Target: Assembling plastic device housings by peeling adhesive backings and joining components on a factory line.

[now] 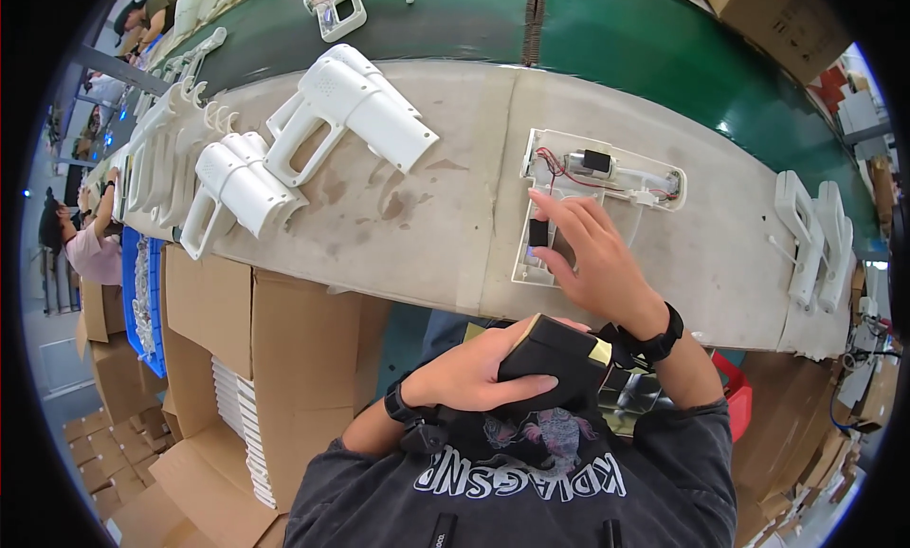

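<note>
A white gun-shaped half shell lies open on the table in front of me, with a small motor, red wires and a black pad inside its barrel. My right hand reaches over its handle. Thumb and index fingertip are on either side of a small black pad in the handle, and the other fingers hide part of it. Close to my body, my left hand is wrapped round a flat-sided black block with a pale yellow patch at one corner.
Closed white gun-shaped housings stand on the left of the table, beside a row of white shells. White handled parts lie far right. Beyond runs a green belt. An open carton stands below left; a red bin is at my right.
</note>
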Demonstrator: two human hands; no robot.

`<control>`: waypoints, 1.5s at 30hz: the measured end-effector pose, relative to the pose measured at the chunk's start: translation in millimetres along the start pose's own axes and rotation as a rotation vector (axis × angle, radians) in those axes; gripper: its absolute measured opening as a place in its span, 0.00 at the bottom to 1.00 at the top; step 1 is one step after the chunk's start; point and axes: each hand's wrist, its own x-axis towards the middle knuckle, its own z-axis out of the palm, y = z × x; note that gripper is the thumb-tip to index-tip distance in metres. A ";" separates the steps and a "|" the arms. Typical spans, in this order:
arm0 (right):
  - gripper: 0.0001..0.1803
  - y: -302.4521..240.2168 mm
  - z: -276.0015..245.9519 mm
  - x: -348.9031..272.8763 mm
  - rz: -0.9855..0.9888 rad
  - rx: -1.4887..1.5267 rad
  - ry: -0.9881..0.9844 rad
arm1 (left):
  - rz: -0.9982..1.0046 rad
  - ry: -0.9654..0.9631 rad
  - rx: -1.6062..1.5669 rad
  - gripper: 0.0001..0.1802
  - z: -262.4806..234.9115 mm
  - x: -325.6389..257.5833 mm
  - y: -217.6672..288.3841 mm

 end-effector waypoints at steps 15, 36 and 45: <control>0.35 3.2 4.6 0.9 0.023 0.081 0.046 | -0.078 0.063 -0.068 0.30 1.6 -1.3 -5.5; 0.46 22.4 -134.9 -135.3 0.617 0.807 0.449 | 0.363 0.305 0.423 0.33 -40.5 18.1 36.4; 0.27 171.8 -184.0 -215.6 0.791 -0.605 0.435 | -0.055 1.108 1.484 0.39 -205.5 -61.6 42.2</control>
